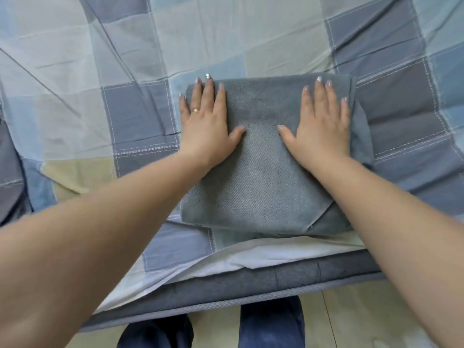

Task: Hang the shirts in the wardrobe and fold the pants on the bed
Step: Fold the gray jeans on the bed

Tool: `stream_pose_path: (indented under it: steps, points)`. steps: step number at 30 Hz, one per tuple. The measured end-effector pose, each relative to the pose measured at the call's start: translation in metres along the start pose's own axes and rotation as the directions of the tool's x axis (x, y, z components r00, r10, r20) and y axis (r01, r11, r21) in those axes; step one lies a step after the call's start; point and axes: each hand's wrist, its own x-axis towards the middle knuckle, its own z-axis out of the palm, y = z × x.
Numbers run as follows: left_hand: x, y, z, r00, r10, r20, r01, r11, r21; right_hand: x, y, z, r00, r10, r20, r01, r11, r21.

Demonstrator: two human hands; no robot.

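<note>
At centre frame, on the blue-and-cream checked bedspread point(75, 71), the grey-blue denim pants point(261, 172) lay folded into a compact rectangle, left hand point(208, 129) and right hand point(321, 129) pressing flat with straight fingers, gripping nothing; folding appeared nearly complete, with no shirts or wardrobe visible.

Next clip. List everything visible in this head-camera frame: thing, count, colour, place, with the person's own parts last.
folded pants: one, grey-blue denim, lying flat near the bed's near edge, centre of view
bedcover: one, checked in blue, grey and pale cream, spread over the bed under the pants
white sheet: one, showing below the bedcover's lifted near edge
mattress edge: one, grey with a lighter piped trim, along the near side
floor: pale, bottom of view
ring: one, gold, on a left finger
trouser legs: two, dark blue, bottom centre
left hand: flat, fingers straight, pressing the pants' left side
right hand: flat, fingers straight, pressing the pants' right side
</note>
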Motion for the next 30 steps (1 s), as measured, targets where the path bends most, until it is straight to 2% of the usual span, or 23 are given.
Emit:
stream_pose_path:
  steps: [3, 8, 11, 13, 15, 16, 18, 19, 22, 24, 25, 26, 28, 30]
  points:
    - [-0.056, -0.003, 0.015, 0.998, 0.059, 0.006, -0.059, 0.998, -0.021, -0.051, 0.016, 0.015, 0.998, -0.001, -0.068, 0.003, 0.999, 0.032]
    - [-0.093, -0.029, 0.064, 0.980, -0.116, 0.160, 0.136, 0.983, -0.120, -0.058, 0.023, 0.051, 0.998, 0.020, -0.056, -0.014, 0.995, 0.100]
    - [-0.094, -0.026, 0.061, 0.982, -0.163, 0.091, 0.171, 0.981, -0.093, -0.053, 0.015, 0.040, 0.998, 0.053, -0.027, -0.050, 0.996, 0.075]
    - [-0.105, -0.009, 0.053, 0.997, -0.056, -0.050, 0.049, 0.991, -0.125, -0.064, 0.003, 0.032, 0.997, 0.034, -0.062, -0.029, 0.996, 0.087]
    - [-0.122, 0.013, 0.057, 0.976, 0.158, -0.152, -0.178, 0.976, -0.127, -0.088, -0.014, 0.037, 0.986, -0.125, -0.114, 0.135, 0.987, 0.086]
    - [-0.128, 0.022, 0.063, 0.964, 0.223, -0.145, -0.241, 0.963, -0.122, -0.101, -0.018, 0.045, 0.970, -0.219, -0.110, 0.225, 0.973, 0.052]
    - [-0.130, 0.026, 0.073, 0.980, 0.194, -0.051, -0.199, 0.972, -0.127, -0.119, -0.007, 0.059, 0.952, -0.303, -0.044, 0.303, 0.953, -0.004]
    - [-0.129, 0.024, 0.077, 0.988, 0.151, -0.016, -0.152, 0.979, -0.139, -0.122, 0.007, 0.061, 0.958, -0.287, -0.007, 0.287, 0.958, -0.007]
    - [-0.122, 0.016, 0.072, 0.999, -0.036, -0.036, 0.025, 0.966, -0.259, -0.123, 0.053, 0.055, 0.978, -0.207, 0.022, 0.207, 0.978, 0.021]
    - [-0.116, 0.007, 0.065, 0.969, -0.245, -0.012, 0.218, 0.881, -0.420, -0.124, 0.070, 0.041, 0.996, -0.089, 0.002, 0.088, 0.984, 0.153]
    - [-0.113, 0.000, 0.061, 0.936, -0.351, 0.028, 0.315, 0.799, -0.512, -0.123, 0.075, 0.035, 1.000, 0.020, 0.006, -0.021, 0.959, 0.282]
    - [-0.107, -0.007, 0.057, 0.895, -0.438, 0.083, 0.394, 0.690, -0.607, -0.121, 0.078, 0.029, 0.988, 0.150, 0.037, -0.151, 0.880, 0.451]
    - [-0.097, -0.021, 0.049, 0.828, -0.526, 0.194, 0.467, 0.456, -0.757, -0.107, 0.082, 0.024, 0.929, 0.336, 0.157, -0.339, 0.596, 0.728]
    - [-0.089, -0.030, 0.037, 0.793, -0.512, 0.329, 0.511, 0.265, -0.818, -0.090, 0.078, 0.023, 0.882, 0.352, 0.314, -0.445, 0.397, 0.803]
